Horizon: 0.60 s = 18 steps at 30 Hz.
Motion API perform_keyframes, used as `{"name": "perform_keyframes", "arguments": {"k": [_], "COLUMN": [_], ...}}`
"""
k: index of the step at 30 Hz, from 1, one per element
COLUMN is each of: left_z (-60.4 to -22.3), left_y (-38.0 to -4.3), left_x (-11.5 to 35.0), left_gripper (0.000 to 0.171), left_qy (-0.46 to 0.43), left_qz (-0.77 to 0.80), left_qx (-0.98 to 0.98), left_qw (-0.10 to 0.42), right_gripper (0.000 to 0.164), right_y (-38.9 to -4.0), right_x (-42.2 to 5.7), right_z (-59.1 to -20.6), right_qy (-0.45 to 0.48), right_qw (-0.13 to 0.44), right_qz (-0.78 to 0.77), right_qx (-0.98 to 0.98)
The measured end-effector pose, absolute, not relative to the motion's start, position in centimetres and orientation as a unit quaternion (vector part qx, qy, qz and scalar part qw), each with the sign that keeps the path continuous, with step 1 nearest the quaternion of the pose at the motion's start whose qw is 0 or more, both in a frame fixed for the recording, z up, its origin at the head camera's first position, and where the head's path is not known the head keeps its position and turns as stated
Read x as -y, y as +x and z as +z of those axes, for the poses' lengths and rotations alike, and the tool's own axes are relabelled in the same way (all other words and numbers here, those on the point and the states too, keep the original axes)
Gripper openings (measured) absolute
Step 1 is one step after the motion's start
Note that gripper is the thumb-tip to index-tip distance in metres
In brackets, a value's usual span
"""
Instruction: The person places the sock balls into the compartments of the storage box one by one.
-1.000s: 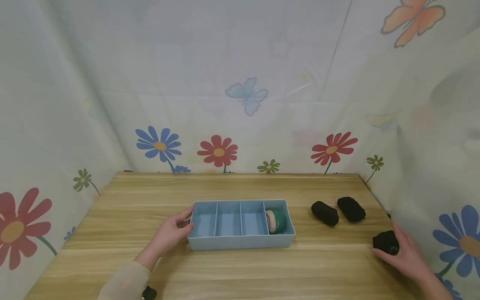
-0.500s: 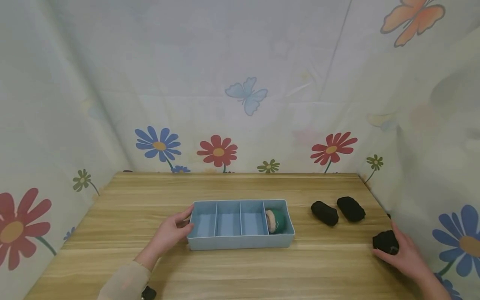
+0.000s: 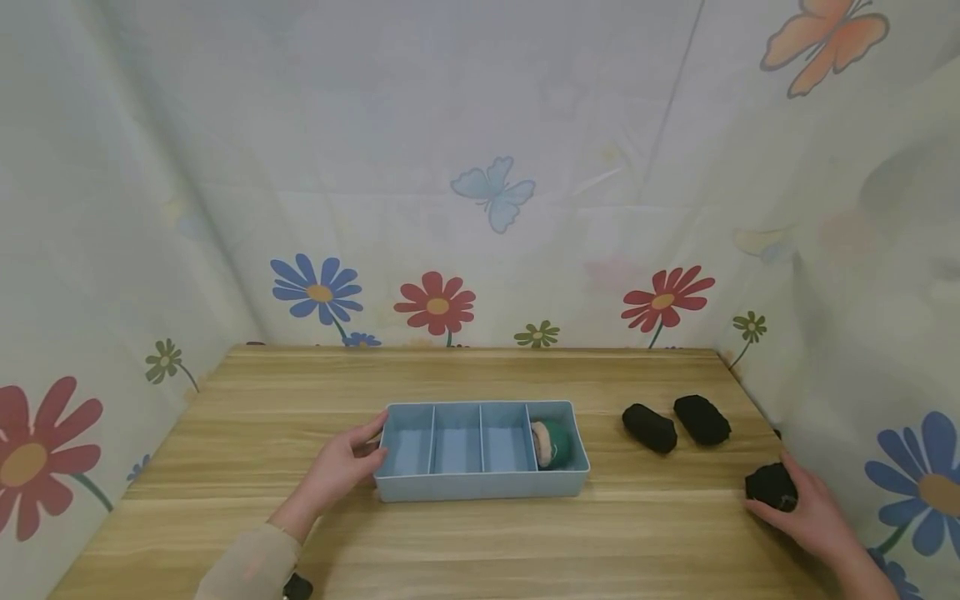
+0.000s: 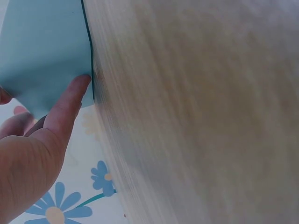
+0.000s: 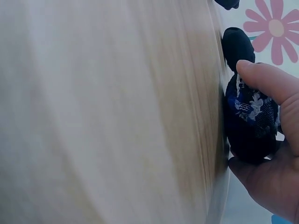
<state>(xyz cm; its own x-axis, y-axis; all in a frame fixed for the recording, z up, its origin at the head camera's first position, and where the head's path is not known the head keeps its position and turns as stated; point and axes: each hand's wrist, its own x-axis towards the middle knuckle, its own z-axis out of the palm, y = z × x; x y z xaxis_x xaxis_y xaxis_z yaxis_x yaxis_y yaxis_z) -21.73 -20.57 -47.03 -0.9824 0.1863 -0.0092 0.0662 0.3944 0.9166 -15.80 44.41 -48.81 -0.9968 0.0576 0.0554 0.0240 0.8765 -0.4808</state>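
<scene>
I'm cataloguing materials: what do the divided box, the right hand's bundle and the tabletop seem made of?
Divided box: probably matte plastic, from its thin, smooth blue walls.
Bundle in the right hand: likely soft, dull fabric, with woven texture and white patterning.
Tabletop: satin wood or laminate, unclear which; streaky grain shows.

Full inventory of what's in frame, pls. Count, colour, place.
Tray: 1, light blue, four compartments, mid-table
Green item: 1, green with pale fuzzy edge, tray's rightmost compartment
Loose bundles: 2, black, right of tray
Held bundle: 1, black with blue-white pattern, in right grip
Dark items: 2, black, one by left sleeve, one at table's right edge; unidentifiable
Table: 1, wood-look, below
Backdrop: pale, printed flowers and butterflies, around table
Left sleeve: 1, beige, bottom left
Left grip: 1, touching tray's left end
Right grip: 1, far right
</scene>
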Motion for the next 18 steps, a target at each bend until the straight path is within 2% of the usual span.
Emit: {"name": "perform_keyframes", "arguments": {"k": [12,18], "left_z": [-46.84,-46.83], "left_y": [-21.73,-21.75], "left_x": [20.48,20.52], "left_gripper": [0.061,0.061], "left_qy": [0.077,0.075], "left_qz": [0.529,0.531], "left_qx": [-0.843,-0.842], "left_qw": [0.049,0.053], "right_gripper": [0.107,0.1], "right_y": [-15.83,-15.71], "right_x": [-44.44,-43.99], "right_z": [-48.52,-48.65], "right_qy": [-0.024,-0.002], "right_qw": [0.017,0.045], "right_qz": [0.254,0.233], "right_qx": [0.967,0.971]}}
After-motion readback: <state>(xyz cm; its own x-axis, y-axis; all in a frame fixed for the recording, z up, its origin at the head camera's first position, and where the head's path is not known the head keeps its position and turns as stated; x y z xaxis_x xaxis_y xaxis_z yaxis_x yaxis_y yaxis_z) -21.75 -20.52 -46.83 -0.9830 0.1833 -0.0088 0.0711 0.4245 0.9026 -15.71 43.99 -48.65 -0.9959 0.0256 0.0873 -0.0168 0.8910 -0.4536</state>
